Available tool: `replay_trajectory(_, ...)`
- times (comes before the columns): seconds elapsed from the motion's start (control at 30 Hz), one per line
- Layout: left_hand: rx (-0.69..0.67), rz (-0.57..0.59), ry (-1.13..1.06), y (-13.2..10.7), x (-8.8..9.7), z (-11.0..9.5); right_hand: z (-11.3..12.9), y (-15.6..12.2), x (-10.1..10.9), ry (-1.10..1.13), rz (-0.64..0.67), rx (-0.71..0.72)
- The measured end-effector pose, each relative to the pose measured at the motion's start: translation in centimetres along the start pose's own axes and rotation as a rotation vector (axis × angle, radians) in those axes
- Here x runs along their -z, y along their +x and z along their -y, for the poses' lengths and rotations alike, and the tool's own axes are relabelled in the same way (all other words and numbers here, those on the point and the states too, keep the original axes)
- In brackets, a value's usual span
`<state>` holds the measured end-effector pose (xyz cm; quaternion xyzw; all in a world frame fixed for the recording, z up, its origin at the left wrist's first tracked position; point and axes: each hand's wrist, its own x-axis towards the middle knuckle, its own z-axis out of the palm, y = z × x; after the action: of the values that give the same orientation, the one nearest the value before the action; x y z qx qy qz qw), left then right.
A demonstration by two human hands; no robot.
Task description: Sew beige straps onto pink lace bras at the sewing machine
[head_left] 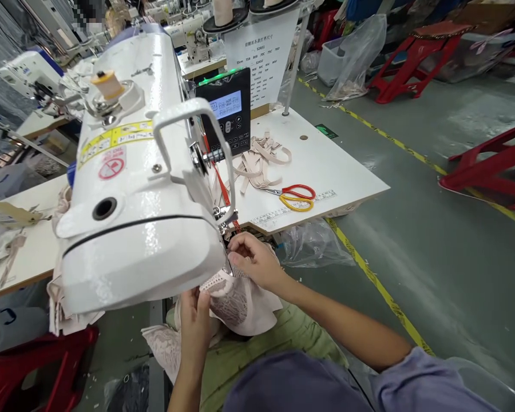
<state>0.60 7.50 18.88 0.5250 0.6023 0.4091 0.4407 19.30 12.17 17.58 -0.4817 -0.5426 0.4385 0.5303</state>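
A pale pink lace bra [234, 306] hangs over my lap at the sewing head of a white sewing machine [146, 257]. My left hand [195, 315] pinches its edge between thumb and fingers, just below the front of the machine. Close beside the needle area, my right hand [257, 263] has its fingers bent and closed on the upper part of the bra; the machine head partly hides the fingertips. More pale lace fabric [163, 346] drapes by my left wrist.
On the white table [347, 177] lie red-and-yellow-handled scissors [298, 197] and a heap of pale elastic strips [260, 163]. A control panel [227, 111] stands behind them. Red stools [420, 60] stand on the floor at right. Pink pieces [62, 303] hang at left.
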Motion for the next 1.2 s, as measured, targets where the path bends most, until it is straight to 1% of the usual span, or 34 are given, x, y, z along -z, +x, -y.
replay_trajectory(0.1,0.028,-0.035,-0.049,0.2,-0.1,-0.4,0.1,-1.0,-0.1,0.012,0.028,0.019)
replay_trajectory(0.27,-0.008,-0.109,-0.087,0.0,-0.1,-0.7,-0.1,-1.9,-0.2,-0.015,0.055,0.063)
replay_trajectory(0.5,-0.069,-0.104,-0.096,-0.5,-0.1,-1.1,0.1,-2.2,-0.3,-0.048,0.050,0.085)
replay_trajectory(0.67,-0.059,-0.126,-0.042,-0.7,0.0,-1.3,0.5,-2.2,-0.3,-0.072,0.040,0.076)
replay_trajectory(0.87,0.011,-0.158,-0.022,-1.0,0.4,-1.4,0.9,-2.2,-0.4,-0.075,0.042,0.005)
replay_trajectory(1.03,-0.005,-0.169,-0.054,-0.9,0.7,-0.9,1.2,-2.4,-1.3,-0.047,0.009,-0.082)
replay_trajectory(1.13,-0.024,-0.167,-0.050,-1.0,0.6,-0.8,0.9,-2.5,-1.7,0.056,0.004,-0.137)
replay_trajectory(1.2,-0.033,-0.148,-0.039,-1.5,0.6,-0.8,0.7,-2.7,-1.5,0.155,0.030,-0.181)
